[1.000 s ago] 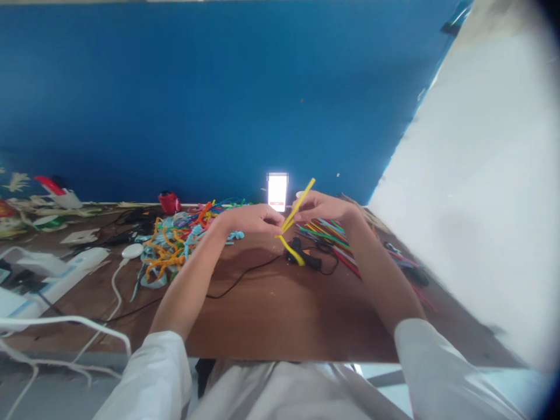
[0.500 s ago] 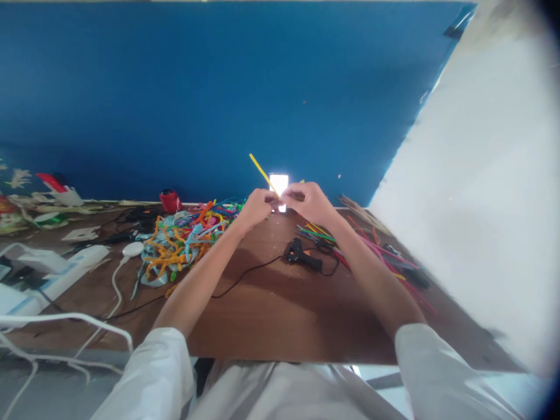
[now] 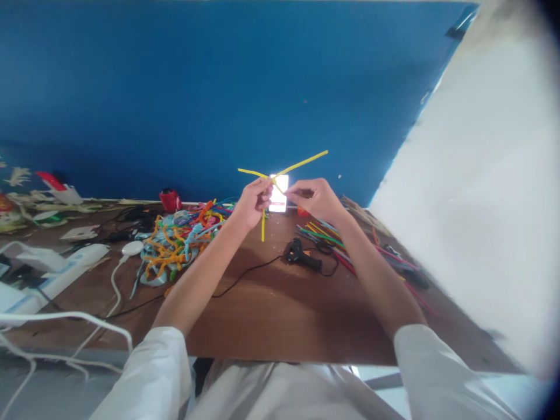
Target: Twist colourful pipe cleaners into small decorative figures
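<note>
Yellow pipe cleaners (image 3: 306,160), joined at a twisted middle, are held up in front of a lit phone screen (image 3: 279,201). My left hand (image 3: 254,201) is closed around them just beside the joint. One arm sticks out to the upper left, one to the upper right, and one hangs below the left hand. A short arm runs from the joint toward my right hand (image 3: 314,197), whose thumb and forefinger pinch its end. Below the hands a black glue gun (image 3: 301,255) lies on the table.
A tangled heap of coloured pipe cleaners (image 3: 179,248) lies left, near a red container (image 3: 170,200). Loose straight pipe cleaners (image 3: 324,234) lie right. White power strips (image 3: 72,274) and cables occupy the left edge. A blue panel (image 3: 280,87) rises behind the table (image 3: 271,321).
The hands have moved slightly apart, and the yellow pipe cleaners have turned, so several arms and the joint now show. The right hand now pinches one short arm.
</note>
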### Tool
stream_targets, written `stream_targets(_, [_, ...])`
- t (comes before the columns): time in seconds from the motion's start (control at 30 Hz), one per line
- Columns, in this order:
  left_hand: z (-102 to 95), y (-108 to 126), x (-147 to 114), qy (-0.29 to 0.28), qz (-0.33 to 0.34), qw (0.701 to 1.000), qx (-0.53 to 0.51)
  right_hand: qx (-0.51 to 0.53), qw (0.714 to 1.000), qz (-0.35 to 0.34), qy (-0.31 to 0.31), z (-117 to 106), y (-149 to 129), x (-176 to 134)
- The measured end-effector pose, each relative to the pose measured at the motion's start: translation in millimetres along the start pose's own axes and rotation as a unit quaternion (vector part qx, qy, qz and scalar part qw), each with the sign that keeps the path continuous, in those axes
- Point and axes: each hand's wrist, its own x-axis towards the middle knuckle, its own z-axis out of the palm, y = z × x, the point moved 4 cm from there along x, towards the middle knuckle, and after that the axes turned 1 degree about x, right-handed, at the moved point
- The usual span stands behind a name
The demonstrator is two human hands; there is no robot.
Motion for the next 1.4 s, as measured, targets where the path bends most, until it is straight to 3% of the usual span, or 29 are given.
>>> stream_targets(0.17, [3.5,-2.9,-0.8,0.004,0.016,1.0,-0.017,-0.04,0.999,-0.011,0.004,-9.2,-0.6,0.3])
stream_targets(0.47, [-5.7,-0.8,2.1,0.054,0.138,0.967,0.205,-0.193,0.98,-0.037,0.013,-8.5,-2.9,2.7])
stream_targets(0.67, [2.3,0.7,-4.4,0.03,0.214,0.934,0.285,-0.139,0.986,-0.022,0.086,8.1,-7.8,2.7])
stream_targets(0.8, [2.6,-2.0,-3.7,0.031,0.217,0.931,0.291,-0.129,0.982,-0.042,0.128,15.4,-6.8,1.8])
stream_targets(1.2, [-2.2,-7.6,0.9,0.03,0.211,0.94,0.267,-0.187,0.972,-0.074,0.12,16.5,-5.3,-1.3])
stream_targets(1.4, [1.0,-7.3,0.8,-0.034,0.173,0.947,0.269,-0.191,0.976,-0.07,0.083,13.2,-4.5,-0.6])
